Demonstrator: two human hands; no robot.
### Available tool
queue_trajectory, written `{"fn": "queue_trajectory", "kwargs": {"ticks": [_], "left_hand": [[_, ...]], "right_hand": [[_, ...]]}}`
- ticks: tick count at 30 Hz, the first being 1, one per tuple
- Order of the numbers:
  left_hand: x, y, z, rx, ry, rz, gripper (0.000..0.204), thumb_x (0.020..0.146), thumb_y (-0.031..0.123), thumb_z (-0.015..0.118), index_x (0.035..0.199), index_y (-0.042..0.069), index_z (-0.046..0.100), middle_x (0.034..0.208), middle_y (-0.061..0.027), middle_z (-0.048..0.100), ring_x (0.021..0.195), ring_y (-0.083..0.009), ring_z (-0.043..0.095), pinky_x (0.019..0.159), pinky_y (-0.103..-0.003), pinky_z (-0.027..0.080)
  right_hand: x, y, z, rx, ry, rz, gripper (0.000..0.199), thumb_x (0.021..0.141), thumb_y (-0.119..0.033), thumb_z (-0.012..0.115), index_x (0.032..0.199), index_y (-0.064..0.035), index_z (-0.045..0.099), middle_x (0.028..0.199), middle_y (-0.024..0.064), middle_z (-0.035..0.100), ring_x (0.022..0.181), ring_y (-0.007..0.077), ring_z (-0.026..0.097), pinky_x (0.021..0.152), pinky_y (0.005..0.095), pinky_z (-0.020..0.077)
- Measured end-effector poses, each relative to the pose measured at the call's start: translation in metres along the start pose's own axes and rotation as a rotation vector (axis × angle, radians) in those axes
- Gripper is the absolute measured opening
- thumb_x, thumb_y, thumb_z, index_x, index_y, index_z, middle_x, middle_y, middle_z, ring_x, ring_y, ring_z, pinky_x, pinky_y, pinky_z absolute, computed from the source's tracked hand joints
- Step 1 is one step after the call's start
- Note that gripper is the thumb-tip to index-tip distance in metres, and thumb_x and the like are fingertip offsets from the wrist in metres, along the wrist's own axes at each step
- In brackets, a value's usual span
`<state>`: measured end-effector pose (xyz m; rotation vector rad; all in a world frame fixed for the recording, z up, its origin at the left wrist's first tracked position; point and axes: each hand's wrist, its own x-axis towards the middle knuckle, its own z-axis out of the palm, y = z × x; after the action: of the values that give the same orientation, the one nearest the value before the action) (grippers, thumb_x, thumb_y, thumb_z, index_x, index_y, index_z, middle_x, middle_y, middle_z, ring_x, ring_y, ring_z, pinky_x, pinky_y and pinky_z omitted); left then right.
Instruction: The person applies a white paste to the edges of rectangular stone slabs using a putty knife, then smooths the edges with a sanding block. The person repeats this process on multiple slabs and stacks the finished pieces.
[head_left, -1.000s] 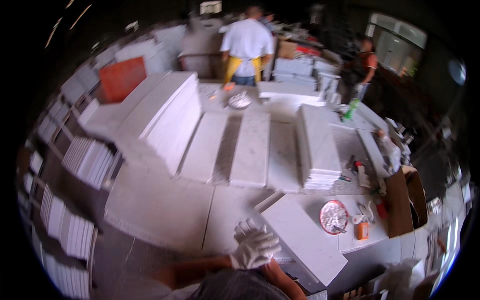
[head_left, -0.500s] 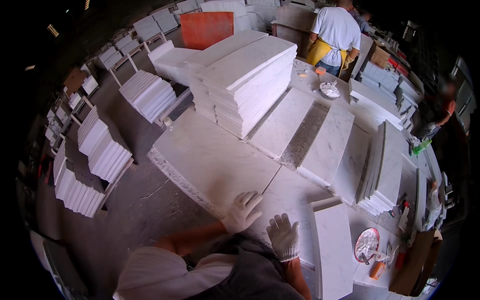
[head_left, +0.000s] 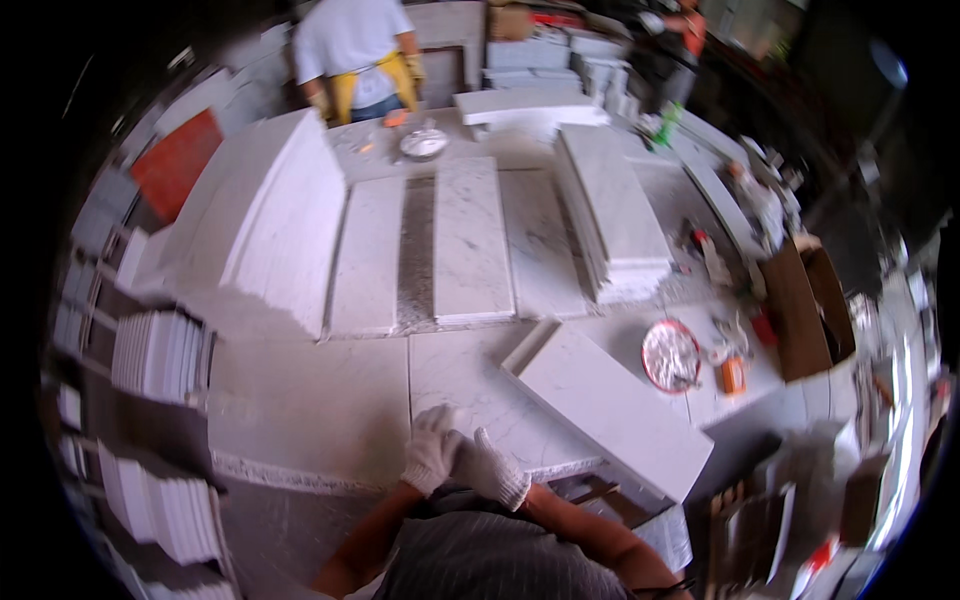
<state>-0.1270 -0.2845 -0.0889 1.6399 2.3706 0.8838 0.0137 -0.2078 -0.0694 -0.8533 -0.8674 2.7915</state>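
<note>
- White-gloved left hand and right hand, pressed together, holding nothing, at the tabletop's near edge.
- Open white marble surface lies ahead; a long white marble slab lies just right.
- Half a second ago they were apart.

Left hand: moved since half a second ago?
Yes. The left hand closed in on the right hand; both gloves now touch at the near edge of the marble slab, left of the angled tile.

A white, grey-veined marble slab is seen lying flat at the near edge of the worktable, with a smaller rectangular marble tile laid askew just beside it, overhanging the edge.
</note>
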Motion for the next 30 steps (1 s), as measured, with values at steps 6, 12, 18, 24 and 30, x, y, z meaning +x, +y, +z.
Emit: {"fn": "queue_trajectory", "kwargs": {"ticks": [6,12,18,24,30], "left_hand": [[0.008,-0.008,-0.043,0.086,0.061,-0.068,0.038,0.091,0.018,0.061,0.127,0.007,0.059,0.115,-0.0198,0.063,0.107,-0.0394,0.057,0.089,-0.047,0.048],[0.026,0.021,-0.02,-0.077,0.007,0.204,0.024,0.086,0.007,0.064,0.109,0.009,0.067,0.089,-0.0157,0.067,0.081,-0.0365,0.063,0.072,-0.046,0.051],[0.022,0.062,0.025,-0.355,-0.149,0.314,0.024,0.086,0.004,0.065,0.109,0.011,0.069,0.086,-0.0156,0.068,0.08,-0.0364,0.066,0.069,-0.045,0.051],[0.02,0.091,0.04,-0.332,-0.33,0.249,0.02,0.087,0.017,0.07,0.107,0.012,0.071,0.076,-0.0145,0.069,0.069,-0.0335,0.067,0.063,-0.044,0.052],[0.03,0.146,0.078,-0.281,-0.148,0.318,0.017,0.086,0.019,0.072,0.102,0.012,0.071,0.075,-0.0128,0.069,0.066,-0.0325,0.066,0.06,-0.045,0.05]], "right_hand": [[0.002,0.009,-0.009,0.311,-0.06,-0.024,0.07,0.1,-0.056,0.046,0.15,-0.0075,0.04,0.142,0.0125,0.052,0.122,0.0224,0.053,0.105,0.038,0.0395],[-0.035,-0.004,-0.006,0.182,0.29,-0.184,0.045,0.1,-0.04,0.057,0.126,-0.0036,0.055,0.115,0.0091,0.063,0.1,0.0188,0.062,0.085,0.0317,0.0504],[-0.081,-0.034,-0.037,-0.057,0.64,-0.439,0.032,0.098,-0.024,0.061,0.118,0.0005,0.054,0.104,0.0099,0.064,0.088,0.017,0.064,0.078,0.0298,0.0522],[-0.162,-0.079,-0.125,0.025,1.102,-0.827,0.029,0.094,-0.012,0.063,0.117,0.0035,0.055,0.095,0.0089,0.063,0.077,0.0141,0.062,0.069,0.0268,0.0513],[-0.22,-0.096,-0.253,-0.352,1.448,-0.935,0.032,0.09,-0.014,0.07,0.116,-0.0007,0.057,0.102,0.0094,0.063,0.092,0.0183,0.061,0.085,0.0326,0.0505]]}}
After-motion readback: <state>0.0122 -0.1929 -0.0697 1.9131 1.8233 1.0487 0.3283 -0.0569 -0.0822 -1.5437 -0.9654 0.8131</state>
